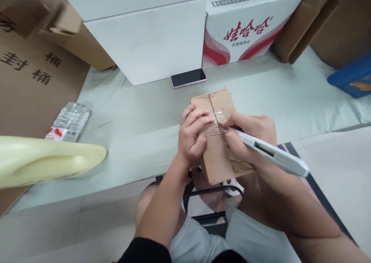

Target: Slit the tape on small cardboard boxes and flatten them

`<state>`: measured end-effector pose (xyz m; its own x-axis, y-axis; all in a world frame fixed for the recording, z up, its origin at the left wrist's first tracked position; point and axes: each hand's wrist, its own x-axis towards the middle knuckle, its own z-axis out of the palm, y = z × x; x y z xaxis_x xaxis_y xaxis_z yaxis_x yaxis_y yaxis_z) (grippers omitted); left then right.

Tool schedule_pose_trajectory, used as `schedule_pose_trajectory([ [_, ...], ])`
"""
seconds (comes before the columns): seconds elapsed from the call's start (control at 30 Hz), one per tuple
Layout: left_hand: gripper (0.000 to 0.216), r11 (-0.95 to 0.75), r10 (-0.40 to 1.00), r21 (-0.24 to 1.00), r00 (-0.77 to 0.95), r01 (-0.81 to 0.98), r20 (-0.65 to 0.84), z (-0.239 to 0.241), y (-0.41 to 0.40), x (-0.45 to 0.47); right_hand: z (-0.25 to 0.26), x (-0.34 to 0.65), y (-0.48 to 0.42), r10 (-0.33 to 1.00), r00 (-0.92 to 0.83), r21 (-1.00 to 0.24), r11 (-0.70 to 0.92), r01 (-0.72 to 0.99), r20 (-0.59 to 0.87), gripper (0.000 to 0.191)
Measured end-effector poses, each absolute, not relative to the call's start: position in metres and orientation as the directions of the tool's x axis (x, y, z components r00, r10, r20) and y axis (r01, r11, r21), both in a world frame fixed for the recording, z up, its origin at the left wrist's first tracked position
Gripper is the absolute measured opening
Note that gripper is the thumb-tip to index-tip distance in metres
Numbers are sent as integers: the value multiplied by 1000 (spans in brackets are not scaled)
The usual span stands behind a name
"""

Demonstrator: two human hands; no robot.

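A small taped cardboard box (218,147) lies in front of me, partly over my lap. My left hand (193,133) is curled round its left side, fingers closed on the top. My right hand (249,137) grips a white utility knife (272,153). The knife's blade tip touches the taped seam on top of the box, near my left fingertips.
A phone (188,77) lies face up beyond the box. Large white cartons (150,39) and a red-printed carton (249,23) stand behind it. A plastic bottle (69,122) and a pale yellow curved object (49,160) sit at left. Brown cartons (29,81) flank both sides; a blue item (352,77) at right.
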<state>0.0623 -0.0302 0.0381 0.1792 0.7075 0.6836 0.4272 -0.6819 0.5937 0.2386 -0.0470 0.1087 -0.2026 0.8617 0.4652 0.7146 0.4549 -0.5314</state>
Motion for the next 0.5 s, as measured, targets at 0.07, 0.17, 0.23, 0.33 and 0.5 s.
schedule_pose_trajectory([
  [0.07, 37, -683, 707, 589, 187, 432, 682, 39, -30, 61, 110, 241, -49, 856, -227, -549, 479, 684, 464, 12],
  [0.17, 38, -677, 713, 587, 198, 444, 673, 39, -31, 60, 115, 247, -54, 835, -300, -585, 541, 604, 462, 16],
  [0.23, 40, -660, 728, 594, 197, 460, 656, 38, -31, 59, 116, 251, -57, 813, -266, -618, 571, 541, 518, 16],
  [0.33, 41, -614, 762, 631, 147, 474, 631, 36, -27, 55, 106, 257, -54, 765, 67, -722, 570, 393, 641, 14],
  [0.5, 42, -491, 835, 798, -71, 350, 545, 26, -10, 22, 50, 272, -21, 901, 179, -831, 268, 487, 395, 25],
])
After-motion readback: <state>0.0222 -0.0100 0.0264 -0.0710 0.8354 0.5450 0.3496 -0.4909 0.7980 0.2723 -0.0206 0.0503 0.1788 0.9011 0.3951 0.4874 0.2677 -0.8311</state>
